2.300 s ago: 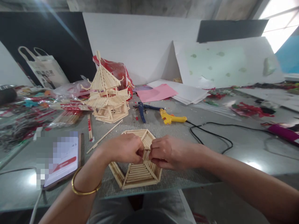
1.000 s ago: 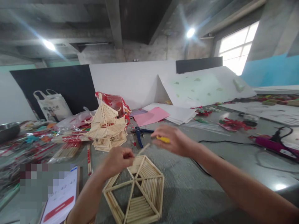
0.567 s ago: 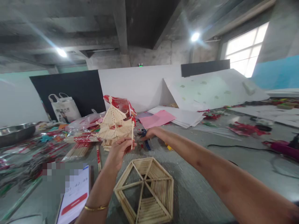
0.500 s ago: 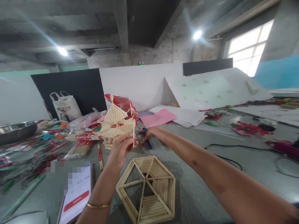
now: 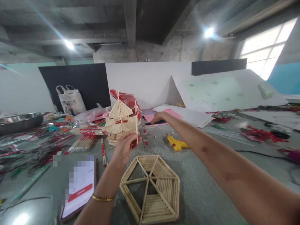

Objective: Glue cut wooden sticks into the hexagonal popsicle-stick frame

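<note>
My left hand (image 5: 126, 146) is raised above the table, its fingers pinched on a thin wooden stick (image 5: 137, 130) held upright. Below it lies a flat hexagonal frame of wooden sticks (image 5: 153, 189) with spokes meeting at its middle. My right hand (image 5: 157, 117) is stretched far forward, closed on a dark blue-handled cutter (image 5: 161, 122) in front of the pink paper (image 5: 174, 113). A finished stick pagoda model (image 5: 120, 121) stands just behind my left hand.
A yellow glue gun (image 5: 176, 144) lies right of the pagoda, its black cable (image 5: 257, 153) trailing right. A phone (image 5: 81, 187) lies near left. Packs of chopsticks (image 5: 83, 142), a metal bowl (image 5: 20, 121), a tote bag (image 5: 71, 100) and red scraps crowd the left side.
Both hands left the hexagonal frame. My left hand lifted a stick upright. My right hand reached forward, took the blue-handled cutter and moved it further back toward the pink paper.
</note>
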{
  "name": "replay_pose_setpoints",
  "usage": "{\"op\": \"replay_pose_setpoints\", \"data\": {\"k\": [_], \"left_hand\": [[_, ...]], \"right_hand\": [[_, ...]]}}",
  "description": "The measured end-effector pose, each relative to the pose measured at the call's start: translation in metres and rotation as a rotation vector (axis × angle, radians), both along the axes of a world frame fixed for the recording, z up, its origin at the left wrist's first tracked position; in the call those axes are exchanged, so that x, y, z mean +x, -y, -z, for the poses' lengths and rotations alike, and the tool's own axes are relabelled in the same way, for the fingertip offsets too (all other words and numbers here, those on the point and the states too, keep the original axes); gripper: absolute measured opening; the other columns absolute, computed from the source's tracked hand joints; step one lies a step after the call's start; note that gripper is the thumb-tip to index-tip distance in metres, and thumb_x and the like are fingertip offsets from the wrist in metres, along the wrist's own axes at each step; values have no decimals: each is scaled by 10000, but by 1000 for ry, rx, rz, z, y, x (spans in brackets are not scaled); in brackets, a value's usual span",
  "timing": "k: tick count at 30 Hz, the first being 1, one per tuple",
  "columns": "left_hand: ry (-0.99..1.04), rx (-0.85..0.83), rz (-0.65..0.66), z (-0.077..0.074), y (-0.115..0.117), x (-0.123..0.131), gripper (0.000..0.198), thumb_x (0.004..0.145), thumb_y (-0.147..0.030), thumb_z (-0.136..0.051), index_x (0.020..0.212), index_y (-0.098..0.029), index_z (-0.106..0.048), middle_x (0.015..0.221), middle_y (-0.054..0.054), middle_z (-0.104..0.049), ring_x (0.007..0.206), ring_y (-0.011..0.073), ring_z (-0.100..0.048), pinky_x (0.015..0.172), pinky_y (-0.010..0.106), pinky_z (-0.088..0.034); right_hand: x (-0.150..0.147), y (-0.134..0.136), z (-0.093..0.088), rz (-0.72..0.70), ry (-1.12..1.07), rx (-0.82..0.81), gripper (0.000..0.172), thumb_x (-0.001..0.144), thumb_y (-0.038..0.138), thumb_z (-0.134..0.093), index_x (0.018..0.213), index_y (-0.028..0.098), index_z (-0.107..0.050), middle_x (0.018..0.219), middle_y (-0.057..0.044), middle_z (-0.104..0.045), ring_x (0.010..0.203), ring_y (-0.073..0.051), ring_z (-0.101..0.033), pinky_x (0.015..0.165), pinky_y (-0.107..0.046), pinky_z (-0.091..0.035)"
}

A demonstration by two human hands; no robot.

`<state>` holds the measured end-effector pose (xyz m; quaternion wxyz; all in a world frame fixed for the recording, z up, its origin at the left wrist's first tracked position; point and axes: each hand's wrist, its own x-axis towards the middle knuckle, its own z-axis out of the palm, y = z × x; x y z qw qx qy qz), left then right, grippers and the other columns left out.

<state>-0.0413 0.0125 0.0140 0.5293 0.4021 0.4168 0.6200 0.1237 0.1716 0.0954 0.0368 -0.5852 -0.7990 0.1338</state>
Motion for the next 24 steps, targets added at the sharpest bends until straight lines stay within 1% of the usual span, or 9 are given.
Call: {"op": "replay_pose_setpoints", "data": {"k": [3, 5, 7, 8, 11, 14, 17, 20, 24], "left_hand": [[-9, 14, 8, 2, -1, 1, 161, 583, -265, -653, 700, -164, -609, 653, -2, -652, 581, 80, -570, 567, 180, -420], [-13, 20, 14, 3, 0, 2, 188, 582, -277, -661, 713, -154, -604, 670, 2, -651, 586, 80, -579, 578, 183, -435], [-14, 15, 14, 5, 0, 4, 214, 588, -295, -662, 730, -151, -594, 686, 4, -647, 589, 94, -596, 582, 204, -456], [-15, 12, 12, 6, 0, 5, 224, 589, -301, -662, 739, -152, -587, 686, 2, -643, 587, 105, -604, 576, 218, -467], [-39, 16, 3, 8, 0, 9, 238, 584, -293, -666, 757, -152, -584, 670, -2, -626, 555, 122, -596, 518, 238, -476], [-100, 45, -22, 12, -1, 14, 227, 591, -289, -667, 750, -139, -606, 659, -5, -608, 536, 109, -563, 469, 220, -463], [-231, 100, -79, 17, -3, 16, 211, 605, -301, -650, 723, -129, -621, 588, -20, -566, 519, 102, -528, 458, 212, -458], [-330, 138, -142, 22, -7, 16, 223, 619, -319, -630, 742, -133, -632, 527, -36, -534, 500, 105, -514, 453, 212, -450], [-497, 179, -208, 28, -11, 14, 224, 660, -328, -602, 778, -144, -651, 502, -45, -547, 440, 89, -499, 456, 202, -419]], "right_hand": [[22, 11, -10, 79, -19, -65, 294, 627, 386, -650, 748, 123, -598, 606, -63, -589, 603, -202, -581, 572, -320, -472], [42, 29, -6, 67, -88, -126, 342, 685, 463, -583, 724, 123, -582, 592, -69, -595, 558, -178, -582, 548, -297, -480], [63, 54, 7, -9, -395, -284, 339, 685, 460, -572, 705, 122, -568, 597, -72, -610, 550, -171, -586, 538, -285, -486], [72, 68, 15, -63, -490, -372, 336, 694, 455, -563, 722, 120, -574, 631, -76, -627, 576, -170, -598, 557, -284, -493], [90, 107, 38, -99, -606, -468, 285, 679, 403, -555, 724, 122, -572, 639, -57, -625, 573, -157, -597, 555, -268, -486], [94, 137, 56, -173, -485, -353, 224, 657, 292, -539, 798, 126, -589, 648, -22, -615, 591, -141, -576, 561, -242, -453], [89, 155, 65, -221, -333, -148, 355, 628, 255, -542, 955, 128, -598, 838, -49, -644, 760, -180, -586, 673, -267, -444], [85, 163, 67, -183, -231, 13, 429, 647, 247, -520, 1052, 113, -569, 1012, -101, -615, 919, -221, -555, 780, -296, -411], [82, 161, 64, -112, -140, 75, 392, 700, 275, -480, 1046, 108, -558, 977, -113, -610, 892, -233, -549, 750, -302, -387]]}}
